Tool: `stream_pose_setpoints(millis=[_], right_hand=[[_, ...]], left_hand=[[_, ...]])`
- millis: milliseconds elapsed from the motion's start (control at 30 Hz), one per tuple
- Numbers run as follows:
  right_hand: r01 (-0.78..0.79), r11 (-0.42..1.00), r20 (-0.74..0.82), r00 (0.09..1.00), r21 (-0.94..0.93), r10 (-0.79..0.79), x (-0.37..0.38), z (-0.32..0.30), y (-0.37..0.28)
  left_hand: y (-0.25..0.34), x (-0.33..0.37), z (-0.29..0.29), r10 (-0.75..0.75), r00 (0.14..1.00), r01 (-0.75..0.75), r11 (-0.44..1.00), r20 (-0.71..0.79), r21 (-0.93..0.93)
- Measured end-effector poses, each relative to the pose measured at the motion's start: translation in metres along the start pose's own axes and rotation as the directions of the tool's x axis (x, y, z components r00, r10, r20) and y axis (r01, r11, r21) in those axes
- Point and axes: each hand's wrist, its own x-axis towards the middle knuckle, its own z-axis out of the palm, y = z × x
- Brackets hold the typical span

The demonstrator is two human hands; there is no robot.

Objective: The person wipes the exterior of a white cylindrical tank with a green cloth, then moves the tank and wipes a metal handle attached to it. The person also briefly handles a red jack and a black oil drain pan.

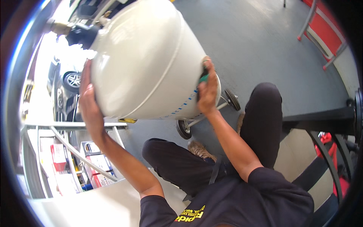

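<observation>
So there's a big white tank [140, 56] right past this person's knees [268, 100]. Left hand [90, 104] lies along one side, fingers [87, 73] stretched out against it. Right hand [208, 92] is on the opposite side, over something dark and green [203, 78]; can't tell from here if those fingers are pinching it. Black wheels [184, 129] sit by the tank's base.
</observation>
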Motion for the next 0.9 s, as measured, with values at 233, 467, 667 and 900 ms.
stream_pose_setpoints(millis=[233,467,667,900], right_hand=[[0.355,0.931,0.160,0.927,-0.087,-0.338,0.087,0.004,-0.142],[0.735,0.664,0.608,0.592,-0.137,-0.530,0.170,0.033,-0.205],[0.568,0.748,0.766,0.630,-0.345,-0.125,0.262,0.068,-0.186],[0.857,0.515,0.862,0.257,0.005,-0.437,0.156,0.050,-0.253]], left_hand=[[0.011,0.003,0.008,-0.008,0.998,0.002,0.996,-0.059,-0.086],[-0.012,-0.008,0.001,0.068,0.987,-0.074,0.997,-0.147,-0.034],[0.002,-0.007,0.009,0.030,0.982,-0.032,0.999,-0.189,-0.010],[-0.009,-0.021,0.000,0.116,0.972,-0.120,0.993,-0.206,-0.003]])
